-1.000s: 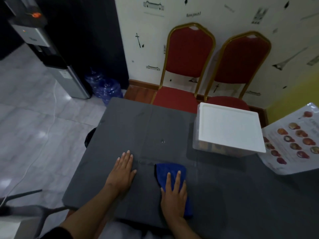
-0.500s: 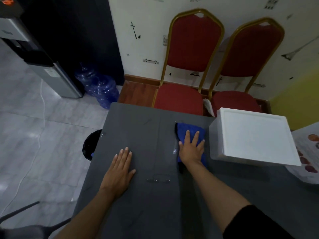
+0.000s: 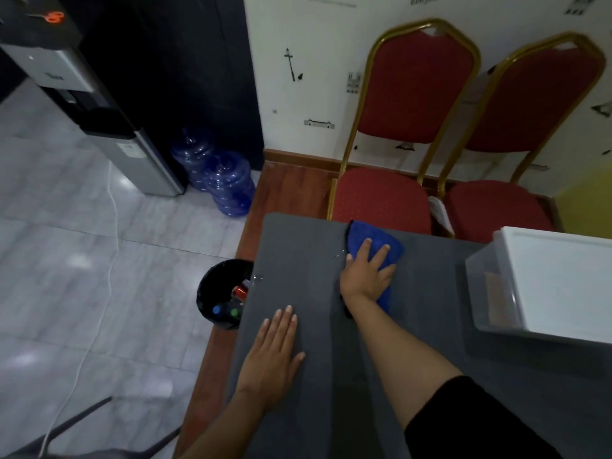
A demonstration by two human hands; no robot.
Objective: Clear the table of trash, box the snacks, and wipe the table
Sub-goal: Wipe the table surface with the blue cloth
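while the right hand (image 3: pixel 366 276) lies flat with fingers spread on the blue cloth (image 3: pixel 374 248), it presses the cloth against the grey table (image 3: pixel 430 376) rather than closing around it; the cloth sits at the far edge of the table, just in front of the left red chair (image 3: pixel 381 197). its long axis runs roughly from the person toward that far edge, in line with the outstretched forearm, so the stroke to come probably has to run back toward the person or sideways, since no table is left beyond the cloth. the left hand (image 3: pixel 273 356) rests open, palm down, fingers together, on the near left part of the table, well apart from the cloth and holding nothing; the right hand is plainly the one on the job. a few small wet glints show on the surface just left of the cloth and near the left edge.

to the right stands the lidded clear box (image 3: pixel 546 283), cut off by the frame edge; its contents are only a pale blur through the wall. the bin (image 3: pixel 222 293) stands on the floor just beside the table's left edge, partly hidden behind it, with a few items inside that are too small to name. the near part of the cloth is hidden under the hand and wrist.
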